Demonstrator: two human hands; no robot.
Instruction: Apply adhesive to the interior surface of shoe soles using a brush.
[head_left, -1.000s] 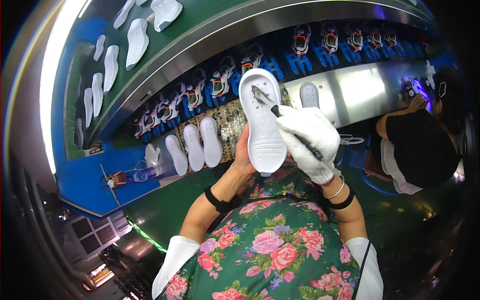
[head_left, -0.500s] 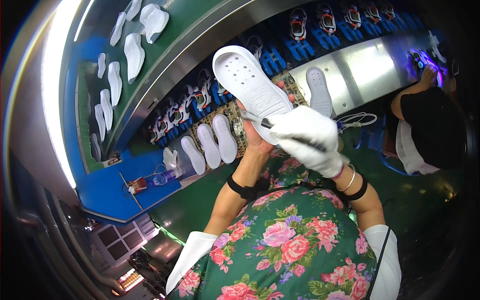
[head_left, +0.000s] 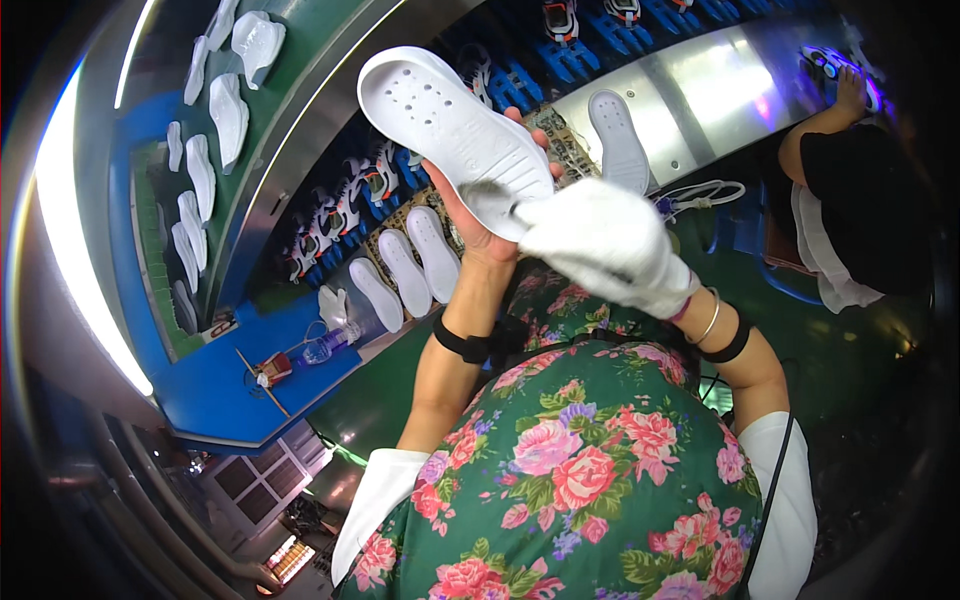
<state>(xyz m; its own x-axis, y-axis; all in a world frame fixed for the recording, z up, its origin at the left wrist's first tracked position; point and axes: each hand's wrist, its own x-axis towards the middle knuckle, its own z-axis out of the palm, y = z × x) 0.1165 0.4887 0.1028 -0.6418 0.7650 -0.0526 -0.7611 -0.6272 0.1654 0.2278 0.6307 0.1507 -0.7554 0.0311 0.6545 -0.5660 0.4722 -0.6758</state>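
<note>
My bare left hand (head_left: pixel 472 225) holds up a white shoe sole (head_left: pixel 440 120) from beneath, fingers wrapped round its far edge. Small holes dot the broad end of the sole, and its hollow inner face is turned up. A white knit glove covers my right hand (head_left: pixel 605 245), which is closed on a small brush (head_left: pixel 486 194). The blurred grey brush head lies over the sole's near end, and the glove hides most of the handle.
Three white soles (head_left: pixel 403 270) lie on a patterned mat, another sole (head_left: pixel 620 140) on the metal surface. Shoe uppers (head_left: pixel 378 180) stand on blue holders. Left are a shelf of soles (head_left: pixel 228 120) and a bottle (head_left: pixel 325 347). A co-worker's arm (head_left: pixel 810 140) is at right.
The sole and both hands have shifted left and slightly up in the picture, as has the surrounding scene. The brush has moved down toward the sole's near end.
</note>
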